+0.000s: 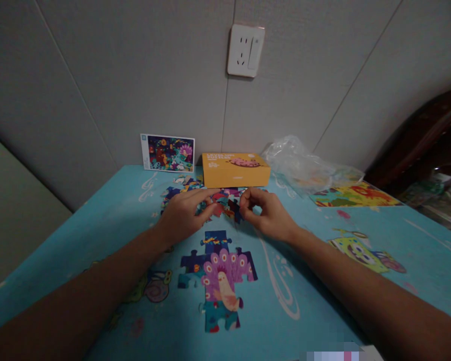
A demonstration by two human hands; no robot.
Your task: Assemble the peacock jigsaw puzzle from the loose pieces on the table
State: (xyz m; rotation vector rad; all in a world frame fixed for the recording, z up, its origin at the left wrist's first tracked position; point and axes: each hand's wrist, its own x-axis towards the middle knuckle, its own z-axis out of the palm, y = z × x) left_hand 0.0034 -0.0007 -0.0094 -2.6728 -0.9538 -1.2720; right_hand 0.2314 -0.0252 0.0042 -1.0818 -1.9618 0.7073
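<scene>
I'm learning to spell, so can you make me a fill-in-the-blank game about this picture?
1. The yellow box stands ____ the picture card and the clear plastic.
2. The white socket is fixed to the ____.
3. A dark puzzle piece is at the fingertips of the ____ hand.
4. The tablecloth under the joined puzzle pieces is mostly light ____.

Missing words: between; wall; right; blue.

Matt cardboard puzzle pieces [224,273], glossy crinkled plastic bag [296,161]
</scene>
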